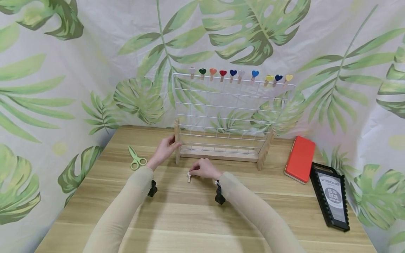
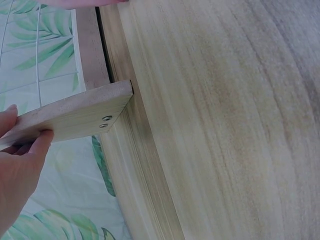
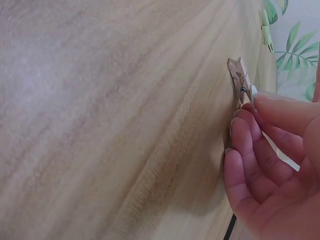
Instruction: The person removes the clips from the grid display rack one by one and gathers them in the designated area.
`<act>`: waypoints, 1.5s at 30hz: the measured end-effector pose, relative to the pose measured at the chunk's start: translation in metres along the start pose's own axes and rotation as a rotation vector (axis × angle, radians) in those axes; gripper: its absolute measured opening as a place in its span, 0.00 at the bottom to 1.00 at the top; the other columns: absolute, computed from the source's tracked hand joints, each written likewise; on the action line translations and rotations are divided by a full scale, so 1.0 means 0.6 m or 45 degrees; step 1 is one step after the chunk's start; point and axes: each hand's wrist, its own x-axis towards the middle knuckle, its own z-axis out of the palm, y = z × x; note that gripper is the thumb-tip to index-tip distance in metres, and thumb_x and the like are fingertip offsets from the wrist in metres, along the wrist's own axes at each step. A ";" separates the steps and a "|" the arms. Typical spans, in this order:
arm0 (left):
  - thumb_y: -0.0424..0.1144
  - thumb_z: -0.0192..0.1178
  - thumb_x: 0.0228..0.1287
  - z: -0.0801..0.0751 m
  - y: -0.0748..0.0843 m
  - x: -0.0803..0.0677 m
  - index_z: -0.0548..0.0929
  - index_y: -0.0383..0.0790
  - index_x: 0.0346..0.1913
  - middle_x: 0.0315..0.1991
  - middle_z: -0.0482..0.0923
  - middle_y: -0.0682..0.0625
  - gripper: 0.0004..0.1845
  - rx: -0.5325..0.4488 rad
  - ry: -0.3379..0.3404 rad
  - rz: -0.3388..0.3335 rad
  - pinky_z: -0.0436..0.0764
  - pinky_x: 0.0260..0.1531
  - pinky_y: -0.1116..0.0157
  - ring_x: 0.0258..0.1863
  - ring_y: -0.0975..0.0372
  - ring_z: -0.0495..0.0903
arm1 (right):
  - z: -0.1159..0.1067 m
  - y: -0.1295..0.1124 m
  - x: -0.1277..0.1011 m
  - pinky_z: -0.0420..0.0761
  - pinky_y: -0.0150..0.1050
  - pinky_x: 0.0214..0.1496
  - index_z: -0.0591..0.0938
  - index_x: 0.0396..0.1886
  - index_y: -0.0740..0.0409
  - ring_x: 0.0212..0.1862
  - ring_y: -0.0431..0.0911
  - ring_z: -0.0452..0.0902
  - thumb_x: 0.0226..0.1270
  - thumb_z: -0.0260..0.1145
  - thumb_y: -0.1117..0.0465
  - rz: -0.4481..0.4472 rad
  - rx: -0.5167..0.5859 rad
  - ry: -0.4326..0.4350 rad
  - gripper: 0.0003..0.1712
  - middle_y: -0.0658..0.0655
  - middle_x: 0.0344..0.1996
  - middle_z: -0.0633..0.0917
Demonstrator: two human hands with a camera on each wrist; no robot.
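Note:
Between thumb and fingers, my right hand [image 1: 206,169] pinches a small wooden clothespin [image 3: 240,80] with a white piece on it, low over the table in front of the rack. My left hand [image 1: 165,150] grips the left wooden upright [image 2: 75,112] of the rack, thumb on one side and fingers on the other. The rack is a white wire grid [image 1: 227,121] on a wooden stand. Along its top wire sit several clothespins with coloured hearts, among them a red heart clothespin [image 1: 223,73] and a light blue heart clothespin [image 1: 255,74].
Green scissors [image 1: 136,160] lie left of my left hand. On the right are a red case [image 1: 300,160] and a black holder [image 1: 330,196] with a printed label. A leaf-patterned cloth [image 1: 139,42] hangs behind the wooden table [image 1: 186,218].

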 end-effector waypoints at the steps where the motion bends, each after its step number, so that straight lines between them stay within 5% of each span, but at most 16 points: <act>1: 0.33 0.56 0.73 0.000 0.001 0.000 0.64 0.22 0.70 0.68 0.68 0.27 0.28 -0.004 0.000 0.004 0.71 0.70 0.47 0.70 0.40 0.67 | 0.000 0.000 0.001 0.75 0.24 0.32 0.90 0.38 0.54 0.28 0.33 0.77 0.66 0.69 0.56 -0.010 -0.008 0.004 0.08 0.52 0.37 0.92; 7: 0.33 0.54 0.74 -0.002 -0.003 -0.002 0.63 0.23 0.71 0.68 0.67 0.26 0.28 0.000 -0.008 0.009 0.71 0.69 0.46 0.70 0.40 0.67 | -0.011 0.000 0.002 0.79 0.26 0.38 0.90 0.37 0.56 0.35 0.38 0.83 0.66 0.70 0.59 -0.045 -0.015 0.023 0.06 0.53 0.37 0.92; 12: 0.36 0.54 0.75 -0.003 -0.002 -0.008 0.62 0.23 0.71 0.69 0.67 0.27 0.29 0.004 -0.016 -0.001 0.70 0.70 0.47 0.71 0.40 0.67 | -0.055 -0.021 -0.005 0.82 0.29 0.42 0.88 0.41 0.61 0.41 0.46 0.85 0.68 0.67 0.62 -0.104 0.008 0.056 0.08 0.57 0.40 0.91; 21: 0.30 0.53 0.74 -0.014 0.046 -0.029 0.60 0.18 0.71 0.67 0.66 0.23 0.29 -0.041 -0.046 0.007 0.71 0.68 0.44 0.69 0.36 0.66 | -0.239 -0.143 -0.041 0.87 0.33 0.47 0.87 0.47 0.62 0.43 0.48 0.87 0.67 0.68 0.61 -0.308 -0.067 0.302 0.13 0.60 0.44 0.90; 27: 0.33 0.53 0.75 -0.010 0.009 -0.013 0.58 0.23 0.73 0.69 0.64 0.26 0.31 -0.023 -0.032 -0.015 0.69 0.70 0.45 0.72 0.39 0.64 | -0.357 -0.234 -0.068 0.86 0.35 0.49 0.86 0.49 0.63 0.43 0.48 0.86 0.66 0.69 0.63 -0.468 -0.045 0.543 0.14 0.61 0.45 0.89; 34: 0.36 0.54 0.75 -0.008 -0.005 -0.006 0.61 0.26 0.73 0.69 0.66 0.28 0.30 -0.010 -0.025 -0.013 0.70 0.70 0.46 0.72 0.41 0.65 | -0.439 -0.284 -0.063 0.85 0.32 0.47 0.87 0.46 0.62 0.42 0.45 0.85 0.66 0.70 0.63 -0.652 -0.136 0.808 0.12 0.59 0.42 0.89; 45: 0.36 0.54 0.75 -0.002 -0.004 -0.005 0.63 0.25 0.72 0.68 0.67 0.28 0.29 -0.023 -0.039 0.020 0.72 0.68 0.46 0.71 0.41 0.66 | -0.487 -0.296 -0.017 0.81 0.35 0.56 0.87 0.48 0.60 0.47 0.45 0.82 0.69 0.67 0.58 -0.519 -0.335 0.691 0.13 0.58 0.46 0.88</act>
